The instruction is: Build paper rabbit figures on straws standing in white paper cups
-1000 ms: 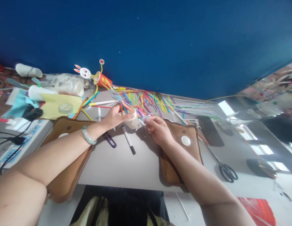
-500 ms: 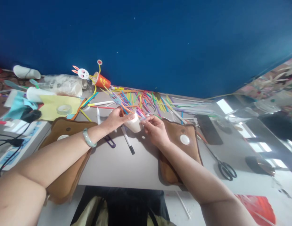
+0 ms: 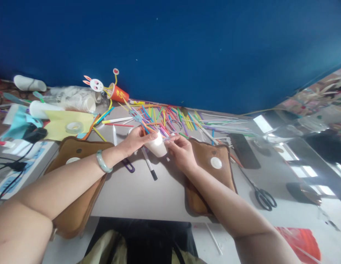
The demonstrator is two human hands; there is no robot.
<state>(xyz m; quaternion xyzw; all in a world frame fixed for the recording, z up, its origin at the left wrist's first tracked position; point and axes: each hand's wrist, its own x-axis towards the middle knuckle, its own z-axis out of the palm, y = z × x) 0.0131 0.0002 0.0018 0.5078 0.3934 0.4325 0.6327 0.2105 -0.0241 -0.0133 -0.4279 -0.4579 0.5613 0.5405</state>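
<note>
- Paper cup (image 3: pixel 158 147), white and slightly tilted, held between both hands over the middle of the gray tabletop (image 3: pixel 140 200).
- Left hand (image 3: pixel 138 140) clamped on the cup from its left side, thumb laid along near the upper edge, other fingers mostly hidden behind.
- Right hand (image 3: pixel 176 145) at the opposite side, thumb and fingertips drawn together just beside the cup wall; too blurred to tell what, if anything, is pinched there.
- Orange and blue straws (image 3: pixel 147 128) just beyond the left thumb, angled away toward a blue cutout (image 3: pixel 135 116); cannot tell how, or whether, joined to the cup.
- By judgement, very light and thin-walled, fairly smooth, easily dented by a hard squeeze; best taken around the firmer rim or low by the base, with a loose grip.
- Placed directly right of the left palm and left of the right fingertips, with a marker (image 3: pixel 149 165) lying below.
- Beyond the hands, a spread of colored straws (image 3: pixel 176 119); behind, to the left, a red cup (image 3: pixel 119 92) with a rabbit face (image 3: pixel 96 85).
- Beneath the forearms, a brown cushion on each side; farther right, scissors (image 3: pixel 265 200).
</note>
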